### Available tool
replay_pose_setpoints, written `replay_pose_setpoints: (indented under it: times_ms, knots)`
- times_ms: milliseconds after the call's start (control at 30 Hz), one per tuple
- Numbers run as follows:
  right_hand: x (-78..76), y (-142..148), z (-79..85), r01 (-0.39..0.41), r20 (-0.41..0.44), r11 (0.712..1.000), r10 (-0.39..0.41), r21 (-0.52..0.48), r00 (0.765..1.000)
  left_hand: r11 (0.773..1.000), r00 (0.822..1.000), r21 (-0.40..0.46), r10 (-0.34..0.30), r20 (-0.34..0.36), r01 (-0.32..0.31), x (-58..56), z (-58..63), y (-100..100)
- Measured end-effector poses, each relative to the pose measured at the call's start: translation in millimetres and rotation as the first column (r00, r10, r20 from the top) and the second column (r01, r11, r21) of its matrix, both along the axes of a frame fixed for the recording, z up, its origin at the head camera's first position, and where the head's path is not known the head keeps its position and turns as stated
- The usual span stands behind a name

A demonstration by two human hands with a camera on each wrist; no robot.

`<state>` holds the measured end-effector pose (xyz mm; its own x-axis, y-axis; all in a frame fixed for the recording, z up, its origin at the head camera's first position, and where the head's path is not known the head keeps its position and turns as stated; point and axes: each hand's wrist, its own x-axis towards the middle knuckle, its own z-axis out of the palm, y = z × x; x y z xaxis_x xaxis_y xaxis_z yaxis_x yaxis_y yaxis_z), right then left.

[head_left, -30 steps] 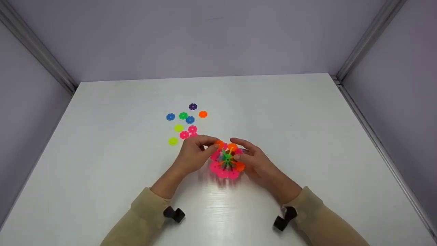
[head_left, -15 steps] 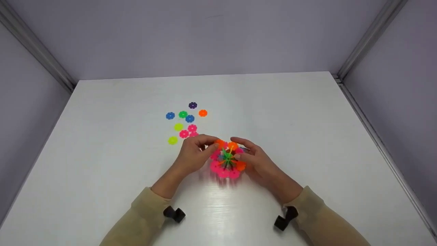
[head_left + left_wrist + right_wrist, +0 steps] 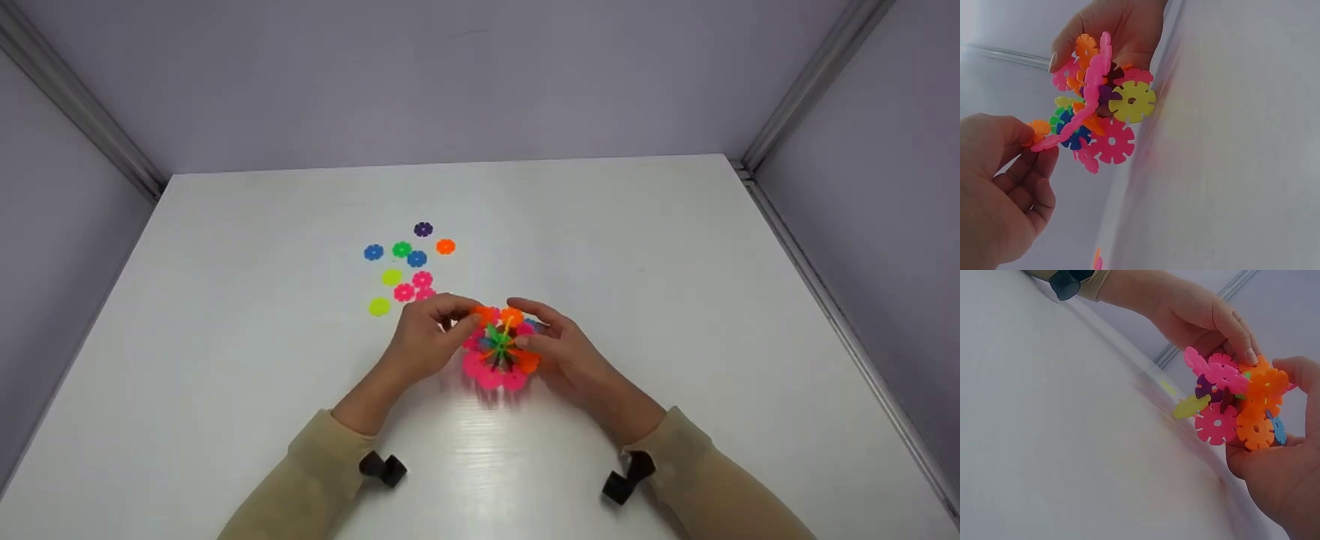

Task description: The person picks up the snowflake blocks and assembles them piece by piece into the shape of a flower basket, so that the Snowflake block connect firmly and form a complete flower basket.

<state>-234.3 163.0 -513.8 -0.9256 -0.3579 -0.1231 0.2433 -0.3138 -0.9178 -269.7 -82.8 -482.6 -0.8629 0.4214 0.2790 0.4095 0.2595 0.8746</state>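
Your left hand (image 3: 431,337) pinches an orange disc (image 3: 1040,128) at the rim of the flower-like assembly (image 3: 491,379), thumb and forefinger brought together on it; in the left wrist view your other fingers curl in below. Your right hand (image 3: 574,356) is clamped on the right side of the assembly, thumb and fingers around it, with the forefinger reaching along its far edge.

The assembly sits between your two hands, over the near middle of the counter (image 3: 675,300), with a faint pink reflection beneath it. It is built of notched discs joined at angles: a ring mostly of pink and orange ones about a green centre. A yellow disc (image 3: 1132,102) and a large pink disc (image 3: 1112,141) stick out side by side, and a blue disc (image 3: 1074,132) shows nearer your left hand.

Beyond your left hand, loose discs lie scattered: a purple disc (image 3: 424,229) farthest off, a loose orange disc (image 3: 446,246), a green disc (image 3: 402,249), two blue ones, two yellow ones and a cluster of pink discs (image 3: 404,292), partly hidden by your fingers. Your tan sleeves (image 3: 322,469) each carry a black device (image 3: 383,469) near the cuff.
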Motion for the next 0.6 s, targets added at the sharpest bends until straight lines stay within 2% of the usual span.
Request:
replay_pose_setpoints:
  times_ms: [200,400,600]
  knots:
    - [-0.2,-0.3,0.1,-0.006,-0.014,1.0,0.006,0.002,1.0,1.0,1.0,-0.003,-0.028,-0.01,0.028,0.8,-1.5,0.7]
    - [0.3,0.7,-0.3,-0.015,-0.047,1.0,0.015,0.003,0.999,1.0,1.0,0.005,-0.029,-0.006,0.029,0.9,-5.7,1.2]
    - [1.1,1.0,1.1,0.009,-0.047,1.0,-0.008,0.024,0.999,0.999,0.999,0.006,-0.042,0.008,0.041,1.3,-8.4,4.4]
